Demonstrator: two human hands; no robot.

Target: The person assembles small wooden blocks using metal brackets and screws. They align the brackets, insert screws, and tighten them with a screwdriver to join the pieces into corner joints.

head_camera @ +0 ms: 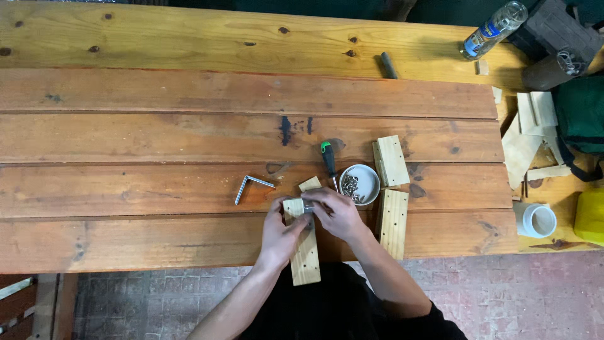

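My left hand (281, 234) grips a pale wooden block (304, 257) that lies lengthwise over the near edge of the wooden table (157, 189). My right hand (336, 213) rests on the block's far end, fingers pinched on a small metal piece, likely a bracket (307, 206); most of it is hidden. A short wood piece (309, 184) lies just beyond my fingers. A screwdriver (328, 158) with a green and black handle sits beside a shallow round dish of screws (359, 184).
A metal angle bracket (250, 186) lies left of my hands. Two more wooden blocks (391, 161) (394, 223) lie to the right. A plastic bottle (494, 28), wood offcuts (535, 113), a white cup (536, 220) and a yellow container (590, 217) crowd the right side.
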